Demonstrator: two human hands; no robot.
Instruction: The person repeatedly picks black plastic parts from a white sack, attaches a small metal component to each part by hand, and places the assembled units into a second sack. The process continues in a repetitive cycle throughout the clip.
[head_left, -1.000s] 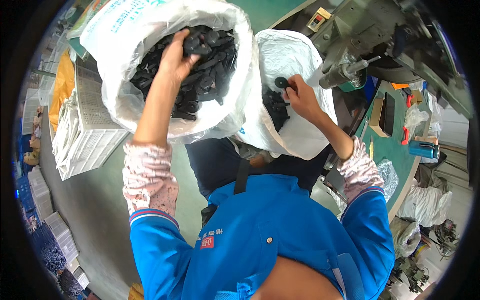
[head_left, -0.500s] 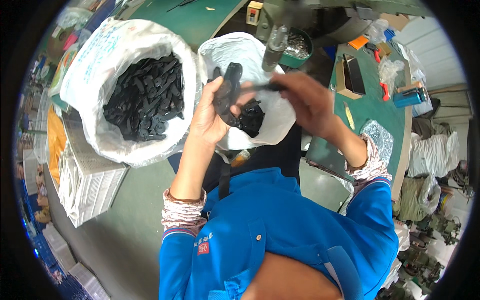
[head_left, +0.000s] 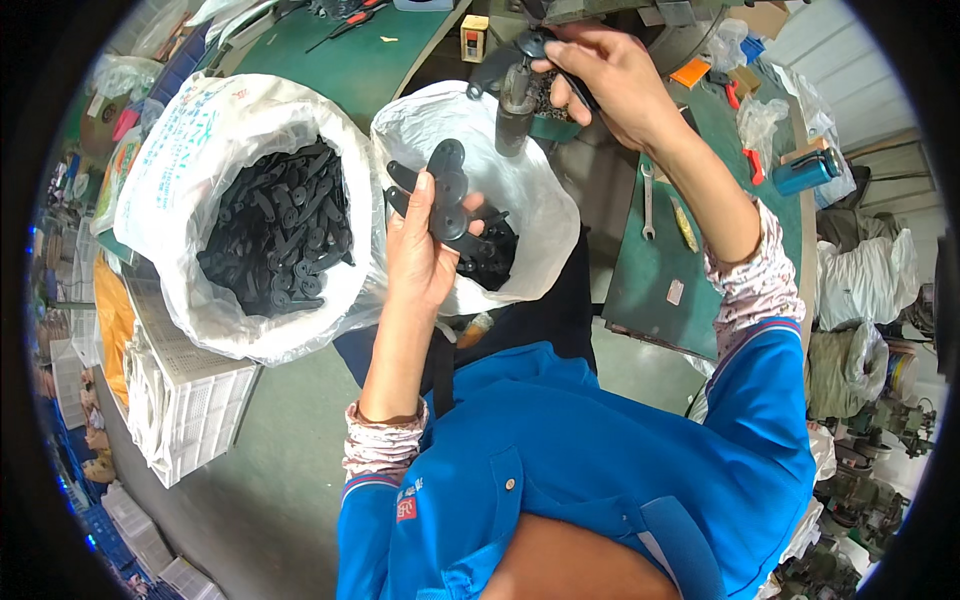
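My left hand is closed round several flat black plastic parts with rounded ends, fanned out over the near white sack. More black parts lie down inside that sack. Further away, my right hand pinches a black lever-like part between thumb and fingers. Its round end is at the top of a grey metal post on a machine. Whether it rests on the post is hard to see.
A larger white sack full of similar black parts stands at the left, above a white plastic crate. On the green bench to the right lie a wrench and a blue bottle. A small box stands at the back.
My right hand has moved away from my left hand, up to the top of the metal post, carrying a black part. My left hand keeps its parts over the sack, and the view has shifted slightly.
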